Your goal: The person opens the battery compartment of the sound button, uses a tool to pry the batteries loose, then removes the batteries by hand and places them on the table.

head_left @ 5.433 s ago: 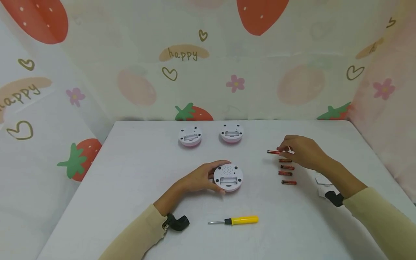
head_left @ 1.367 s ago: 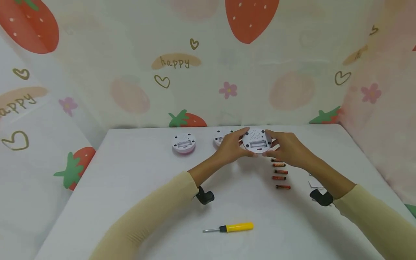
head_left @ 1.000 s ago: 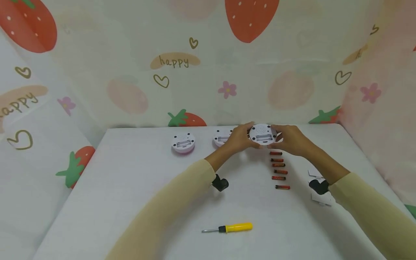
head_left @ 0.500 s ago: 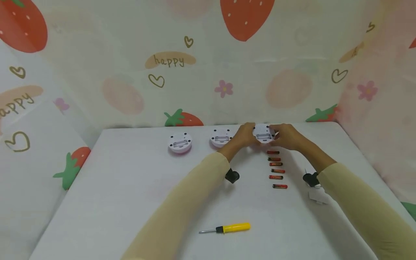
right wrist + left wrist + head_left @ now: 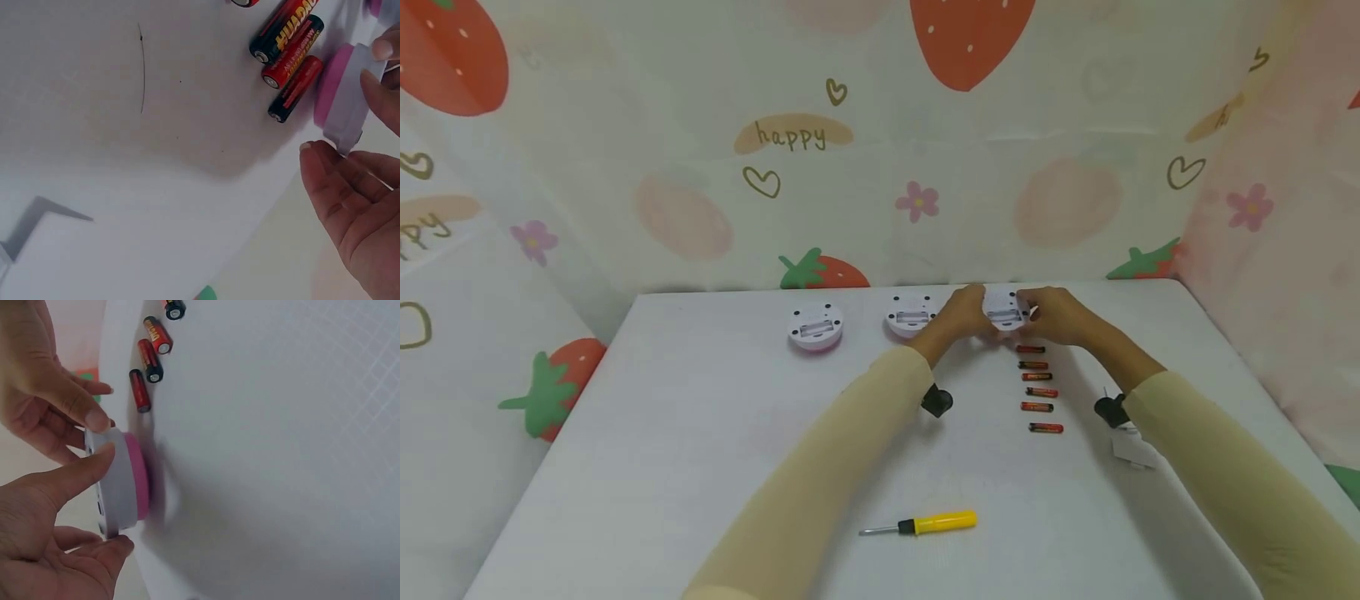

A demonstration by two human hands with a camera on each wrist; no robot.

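Observation:
My two hands hold a round white-and-pink battery-powered device point(image 5: 1003, 308) at the table's back, its battery compartment facing up and showing no battery. The left hand point(image 5: 962, 315) grips its left edge, thumb point(image 5: 94, 465) on the near side and fingers round the other. On its right edge is my right hand point(image 5: 1060, 317), with the fingers curled at the rim in the right wrist view. Below the device lies a column of red-and-black batteries point(image 5: 1037, 392). The device's pink underside point(image 5: 139, 478) sits at or just above the table; contact is hard to tell.
Two similar devices stand at the back, one left point(image 5: 816, 327) and one nearer point(image 5: 912, 317). A yellow-handled screwdriver point(image 5: 936, 523) lies in front. White covers point(image 5: 1133, 452) lie under the right forearm. A patterned cloth wall point(image 5: 962, 167) rises behind the table.
The device has gone from the table's middle to the back, right of the other two, and come lower lately. My right hand has left the batteries and joined the left on the device.

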